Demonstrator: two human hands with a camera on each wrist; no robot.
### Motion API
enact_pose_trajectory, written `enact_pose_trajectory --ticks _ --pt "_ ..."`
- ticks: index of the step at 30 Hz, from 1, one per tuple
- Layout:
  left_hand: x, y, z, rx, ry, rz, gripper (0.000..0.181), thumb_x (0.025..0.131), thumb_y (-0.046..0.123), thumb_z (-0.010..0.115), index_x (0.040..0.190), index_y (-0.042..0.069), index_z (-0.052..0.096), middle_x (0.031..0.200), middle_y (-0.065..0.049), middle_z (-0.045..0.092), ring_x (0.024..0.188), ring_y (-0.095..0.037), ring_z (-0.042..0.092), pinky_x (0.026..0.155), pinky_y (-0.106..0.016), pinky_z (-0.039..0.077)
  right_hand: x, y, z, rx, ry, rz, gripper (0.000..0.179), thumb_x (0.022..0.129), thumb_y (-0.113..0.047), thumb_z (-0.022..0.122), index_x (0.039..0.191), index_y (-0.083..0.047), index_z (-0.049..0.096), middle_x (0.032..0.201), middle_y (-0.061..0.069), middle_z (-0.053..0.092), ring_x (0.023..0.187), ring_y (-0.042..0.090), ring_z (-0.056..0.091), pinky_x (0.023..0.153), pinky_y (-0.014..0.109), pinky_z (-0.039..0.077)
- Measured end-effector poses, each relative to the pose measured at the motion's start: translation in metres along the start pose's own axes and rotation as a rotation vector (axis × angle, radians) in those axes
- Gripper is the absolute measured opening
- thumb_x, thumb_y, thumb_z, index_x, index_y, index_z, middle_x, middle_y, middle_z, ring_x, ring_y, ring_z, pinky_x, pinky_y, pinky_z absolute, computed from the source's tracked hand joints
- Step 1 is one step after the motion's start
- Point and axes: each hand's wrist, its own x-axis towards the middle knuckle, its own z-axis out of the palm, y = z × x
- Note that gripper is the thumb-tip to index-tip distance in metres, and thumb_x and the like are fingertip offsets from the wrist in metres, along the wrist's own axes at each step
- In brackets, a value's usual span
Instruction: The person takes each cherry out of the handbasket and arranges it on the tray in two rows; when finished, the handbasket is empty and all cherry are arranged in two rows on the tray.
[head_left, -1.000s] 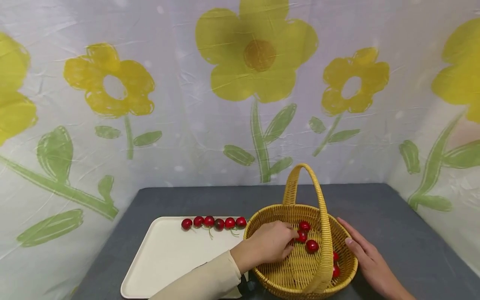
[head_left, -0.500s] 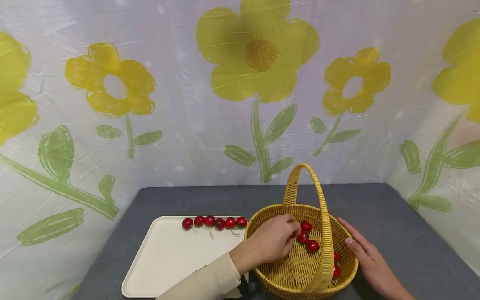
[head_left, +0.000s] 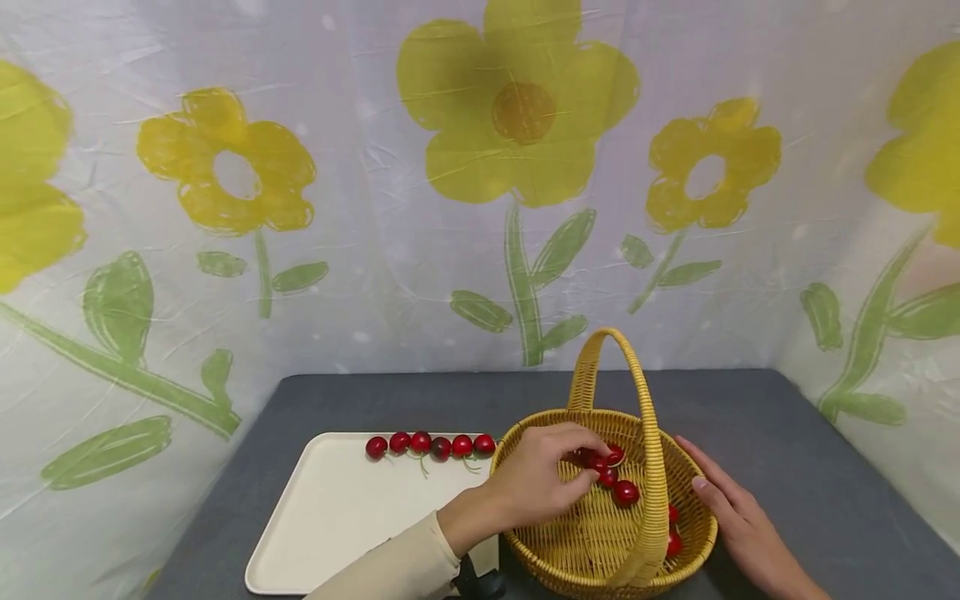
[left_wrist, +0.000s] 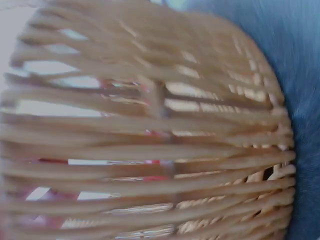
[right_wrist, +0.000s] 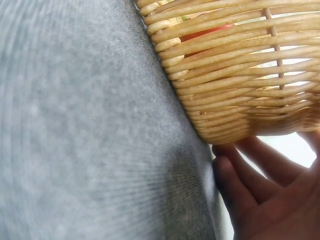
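Note:
A yellow wicker basket (head_left: 577, 550) with a tall arched handle stands at the right and holds several shiny red cherries (head_left: 625, 493). My left hand (head_left: 536, 475) reaches over its left rim, thumb and fingers spread apart around cherries inside; one shows between the thumb and forefinger, others are partly hidden below the hand. My right hand (head_left: 742, 525) rests against the basket's right side, fingers extended and thumb tip at the rim. In the right wrist view its fingers (right_wrist: 235, 185) meet the woven wall. The left wrist view shows the basket's weave (left_wrist: 150, 150) up close, blurred, with red behind it.
Left of the basket lies a cream tray (head_left: 315, 517), with a row of several cherries (head_left: 420, 442) along its far edge, some with green stems. The dark grey tabletop (head_left: 420, 400) ends at a flower-printed cloth backdrop (head_left: 375, 292).
Inside the basket, my left hand's fingers have closed in, then spread wider over the cherries, and the wrist has shifted slightly left. My right hand stays at the basket's side.

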Motion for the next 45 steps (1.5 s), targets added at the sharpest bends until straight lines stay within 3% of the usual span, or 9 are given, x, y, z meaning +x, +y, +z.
enact_pose_trajectory --ticks 5,9,14,19,26,30,37,42,45 --pt "-0.022 0.013 -0.023 -0.284 0.006 -0.104 0.020 0.100 0.002 0.076 0.118 0.010 0.078 0.123 -0.008 0.078 0.109 -0.006 0.074 0.092 -0.025 0.065 0.000 0.000 0.000 0.005 -0.005 -0.004 0.059 0.121 -0.046 0.034 0.177 -0.028 0.023 0.179 0.018 0.029 0.150 0.011 0.047 0.089 0.022 0.060" --pt "-0.045 0.016 -0.044 -0.423 0.006 -0.163 0.018 0.102 0.005 0.075 0.118 0.012 0.078 0.124 -0.013 0.076 0.111 -0.011 0.075 0.095 -0.029 0.065 0.000 0.000 0.001 0.006 -0.011 -0.008 0.059 0.121 -0.046 0.033 0.177 -0.029 0.022 0.180 0.018 0.027 0.158 0.045 0.036 0.089 0.020 0.058" --pt "-0.081 0.016 -0.072 -0.469 0.035 -0.230 0.019 0.102 0.005 0.075 0.120 0.008 0.078 0.127 -0.020 0.074 0.113 -0.015 0.075 0.098 -0.033 0.065 0.000 0.001 0.001 -0.001 -0.013 -0.016 0.058 0.121 -0.045 0.033 0.176 -0.032 0.021 0.180 0.017 0.027 0.159 0.050 0.031 0.091 0.019 0.057" --pt "-0.123 0.009 -0.099 -0.404 0.067 -0.300 0.022 0.101 0.004 0.077 0.122 0.011 0.079 0.128 -0.015 0.076 0.118 -0.016 0.075 0.100 -0.033 0.064 0.000 0.003 0.000 -0.007 -0.011 0.000 0.058 0.121 -0.046 0.034 0.176 -0.034 0.022 0.180 0.016 0.028 0.153 0.012 0.043 0.091 0.020 0.058" --pt "-0.179 -0.013 -0.130 -0.306 0.136 -0.398 0.025 0.100 0.003 0.078 0.125 0.008 0.078 0.126 -0.017 0.076 0.113 -0.009 0.075 0.096 -0.028 0.065 -0.001 0.002 -0.001 -0.032 -0.009 -0.013 0.058 0.121 -0.045 0.033 0.177 -0.031 0.022 0.179 0.016 0.030 0.156 0.026 0.041 0.091 0.020 0.057" --pt "-0.201 -0.025 -0.143 -0.276 0.175 -0.429 0.026 0.099 -0.001 0.078 0.125 -0.003 0.076 0.125 -0.022 0.075 0.110 -0.007 0.075 0.093 -0.029 0.065 -0.001 0.003 0.000 -0.016 -0.012 -0.020 0.058 0.121 -0.044 0.034 0.177 -0.030 0.023 0.179 0.016 0.030 0.139 -0.017 0.039 0.092 0.019 0.057" --pt "-0.214 -0.053 -0.162 -0.161 0.197 -0.484 0.028 0.093 -0.008 0.080 0.121 -0.004 0.077 0.123 -0.027 0.075 0.105 -0.009 0.078 0.090 -0.029 0.066 0.000 0.004 -0.001 0.016 -0.021 0.019 0.060 0.121 -0.048 0.034 0.177 -0.030 0.022 0.180 0.016 0.028 0.136 -0.017 0.042 0.090 0.021 0.059" --pt "-0.212 -0.072 -0.172 -0.007 0.181 -0.571 0.029 0.090 -0.009 0.081 0.117 0.000 0.079 0.112 -0.012 0.080 0.098 -0.011 0.079 0.087 -0.022 0.065 0.000 0.003 0.000 0.084 -0.038 0.024 0.061 0.121 -0.046 0.034 0.177 -0.026 0.021 0.180 0.019 0.025 0.125 -0.027 0.039 0.089 0.023 0.060" --pt "-0.208 -0.082 -0.176 0.060 0.159 -0.593 0.028 0.088 -0.008 0.083 0.115 0.001 0.080 0.108 -0.008 0.081 0.096 -0.015 0.081 0.084 -0.022 0.065 0.000 0.003 0.000 0.075 -0.037 0.017 0.060 0.121 -0.046 0.034 0.177 -0.028 0.021 0.180 0.019 0.025 0.134 -0.019 0.043 0.090 0.022 0.060"
